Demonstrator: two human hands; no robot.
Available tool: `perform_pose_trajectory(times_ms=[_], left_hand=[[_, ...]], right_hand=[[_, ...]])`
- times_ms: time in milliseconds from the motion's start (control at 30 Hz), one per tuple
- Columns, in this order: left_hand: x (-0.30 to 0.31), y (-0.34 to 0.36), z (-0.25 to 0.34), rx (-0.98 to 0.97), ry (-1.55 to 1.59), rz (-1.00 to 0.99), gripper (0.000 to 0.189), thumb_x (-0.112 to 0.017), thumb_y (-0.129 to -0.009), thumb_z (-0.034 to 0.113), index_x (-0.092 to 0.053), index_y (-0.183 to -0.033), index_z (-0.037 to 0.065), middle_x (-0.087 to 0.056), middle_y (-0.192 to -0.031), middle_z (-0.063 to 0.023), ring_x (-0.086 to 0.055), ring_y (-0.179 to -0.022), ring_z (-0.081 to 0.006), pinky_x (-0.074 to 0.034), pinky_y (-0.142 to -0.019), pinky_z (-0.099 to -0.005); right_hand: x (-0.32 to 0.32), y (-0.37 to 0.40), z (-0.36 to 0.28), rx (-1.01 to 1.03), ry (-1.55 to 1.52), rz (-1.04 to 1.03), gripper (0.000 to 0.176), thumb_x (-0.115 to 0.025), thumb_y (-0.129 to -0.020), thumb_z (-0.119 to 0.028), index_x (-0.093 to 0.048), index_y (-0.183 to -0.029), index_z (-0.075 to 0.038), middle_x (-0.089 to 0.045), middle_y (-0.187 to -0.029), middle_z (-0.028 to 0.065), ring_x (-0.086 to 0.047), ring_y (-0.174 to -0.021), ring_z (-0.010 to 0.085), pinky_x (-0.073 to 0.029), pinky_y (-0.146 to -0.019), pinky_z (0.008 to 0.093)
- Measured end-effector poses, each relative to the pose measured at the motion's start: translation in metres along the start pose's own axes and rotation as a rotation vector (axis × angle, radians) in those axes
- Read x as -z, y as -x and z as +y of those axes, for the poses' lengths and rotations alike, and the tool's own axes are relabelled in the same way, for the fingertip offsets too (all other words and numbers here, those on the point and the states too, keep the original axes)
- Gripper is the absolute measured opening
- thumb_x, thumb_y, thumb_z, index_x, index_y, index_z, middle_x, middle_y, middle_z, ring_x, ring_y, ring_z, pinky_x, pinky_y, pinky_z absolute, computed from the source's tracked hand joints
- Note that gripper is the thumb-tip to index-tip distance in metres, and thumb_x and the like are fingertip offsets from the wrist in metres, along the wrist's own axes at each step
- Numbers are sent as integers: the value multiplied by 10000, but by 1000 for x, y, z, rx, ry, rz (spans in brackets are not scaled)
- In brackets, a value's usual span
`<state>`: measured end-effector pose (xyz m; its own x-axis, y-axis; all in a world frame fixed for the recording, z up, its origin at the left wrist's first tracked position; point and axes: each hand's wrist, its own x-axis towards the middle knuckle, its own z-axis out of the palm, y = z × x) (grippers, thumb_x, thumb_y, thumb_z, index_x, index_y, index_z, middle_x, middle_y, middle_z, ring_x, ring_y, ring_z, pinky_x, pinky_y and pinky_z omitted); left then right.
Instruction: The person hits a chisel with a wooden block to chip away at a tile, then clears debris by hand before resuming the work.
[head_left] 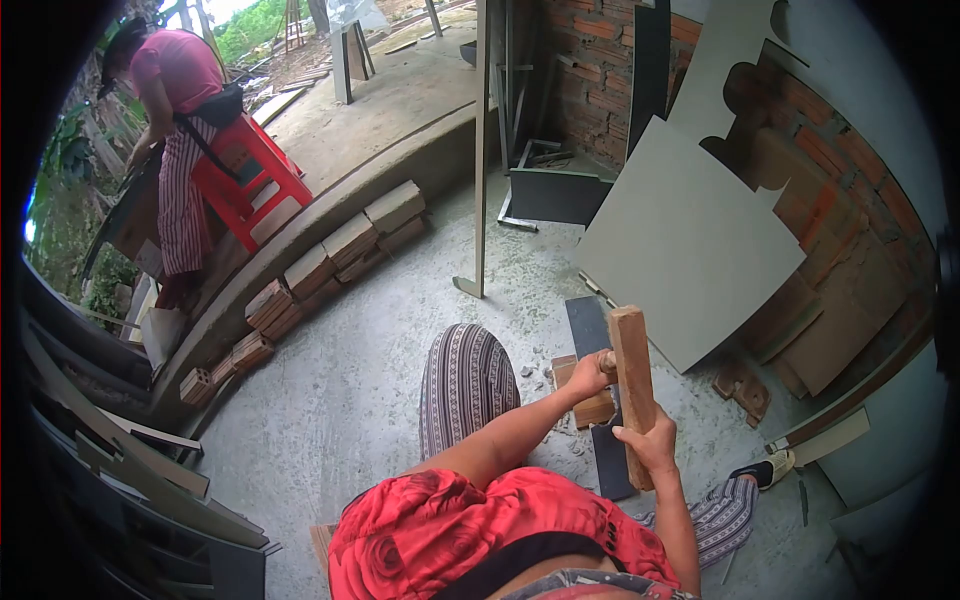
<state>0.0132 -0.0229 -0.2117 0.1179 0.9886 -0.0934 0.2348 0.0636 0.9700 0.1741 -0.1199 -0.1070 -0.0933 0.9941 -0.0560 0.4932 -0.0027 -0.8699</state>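
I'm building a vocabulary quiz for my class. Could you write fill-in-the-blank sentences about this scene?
1. The bar in the right hand is made of ___.
2. The stool beside the other person is coloured ___.
3. The grey panel leans against a ___ wall.
Missing words: wood, red, brick.

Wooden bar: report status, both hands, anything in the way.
Right hand gripping wooden bar at its lower end, bar raised. Left hand closed on a small handle above the block. Dark strip underneath, grey board close behind.
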Motion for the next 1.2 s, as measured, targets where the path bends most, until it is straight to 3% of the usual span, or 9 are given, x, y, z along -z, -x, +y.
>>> perform_pose_trajectory(times_ms=[100,167,500,700,933,1000,1133,1167,1200], left_hand=[[-5,-4,-11,-36,49,-1,341,-664,-707,113,-602,-1036,50,-668,-883,-124,-637,-840,-196,-471,-758,-324],[-7,-5,-13,-60,35,25,247,-692,-677,175,-575,-859,56,-632,-783,-103,-611,-739,-226,-467,-702,-351],[-2,-2,-1,-23,-39,-17,265,-707,-672,214,-567,-838,63,-621,-779,-114,-602,-735,-259,-462,-694,-358],[-3,2,-5,-48,-60,-24,264,-701,-671,210,-564,-840,61,-615,-779,-119,-597,-741,-270,-463,-697,-360],[-4,5,-9,-80,-105,-99,267,-696,-669,198,-566,-856,58,-615,-784,-126,-601,-760,-295,-465,-701,-362],[-2,3,-8,-83,-127,-86,279,-705,-669,206,-566,-857,53,-615,-783,-127,-601,-760,-300,-465,-701,-364],[12,3,43,-41,2,-45,315,-754,-675,229,-548,-823,44,-588,-733,-75,-559,-691,-197,-455,-665,-328],[22,1,62,15,31,-78,318,-767,-678,227,-542,-812,45,-571,-713,-50,-535,-671,-153,-450,-649,-310],[30,-3,73,-128,52,-81,289,-768,-690,191,-539,-800,55,-534,-701,1,-478,-669,-92,-435,-630,-277]], right_hand=[[1,6,-12,68,-178,62,519,-776,-589,-202,-575,-1011,24,-632,-907,155,-631,-818,252,-491,-738,346],[3,8,-24,164,-238,80,537,-769,-606,-176,-556,-1048,42,-617,-927,147,-616,-832,233,-486,-753,339],[1,-7,21,97,-247,175,502,-765,-610,-200,-562,-1006,32,-618,-884,134,-614,-803,230,-483,-745,338],[-2,-20,103,-307,450,168,446,-796,-557,-237,-601,-891,-14,-639,-900,180,-622,-849,356,-483,-734,421],[0,14,210,-665,650,99,604,-848,-513,-310,-609,-990,-27,-647,-938,196,-623,-920,337,-488,-814,405],[3,16,221,-799,622,122,671,-848,-527,-314,-575,-1074,-35,-610,-1064,188,-591,-1008,340,-485,-837,409],[4,6,234,-935,678,55,660,-780,-616,-302,-503,-1156,-41,-525,-1171,160,-543,-1057,349,-452,-857,457],[1,1,230,-836,762,120,694,-770,-625,-306,-465,-1192,-46,-490,-1187,160,-508,-1090,347,-434,-880,459],[-4,-2,225,-737,846,179,729,-760,-634,-311,-428,-1229,-51,-455,-1203,159,-472,-1123,346,-416,-903,461]])
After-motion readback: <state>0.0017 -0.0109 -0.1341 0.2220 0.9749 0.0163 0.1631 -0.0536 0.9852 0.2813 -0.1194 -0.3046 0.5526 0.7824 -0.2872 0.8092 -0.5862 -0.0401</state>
